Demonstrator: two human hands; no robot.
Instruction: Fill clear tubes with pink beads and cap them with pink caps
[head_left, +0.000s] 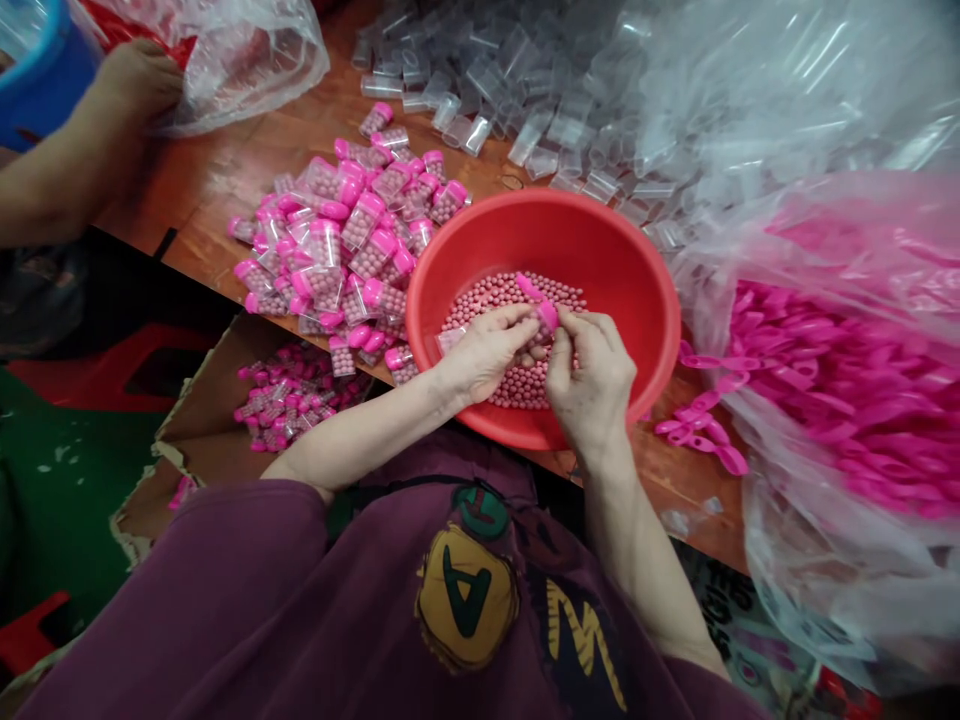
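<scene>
Over a red plastic bowl (pixel 600 250) of small pink balls (pixel 495 295), both my hands meet. My left hand (pixel 487 350) is closed around a small clear tube (pixel 452 340) whose end pokes out by the wrist. My right hand (pixel 592 375) pinches a pink cap (pixel 546 312) at the tube's other end, fingers closed on it. A heap of filled, pink-capped tubes (pixel 345 240) lies on the wooden table (pixel 225 180) just left of the bowl.
Empty clear tubes (pixel 480 90) pile up at the back. A clear bag of pink caps (pixel 840 380) sits right, with loose caps (pixel 701 430) beside the bowl. A cardboard box (pixel 217 420) below the table holds filled tubes. Another person's hand (pixel 131 85) rests far left.
</scene>
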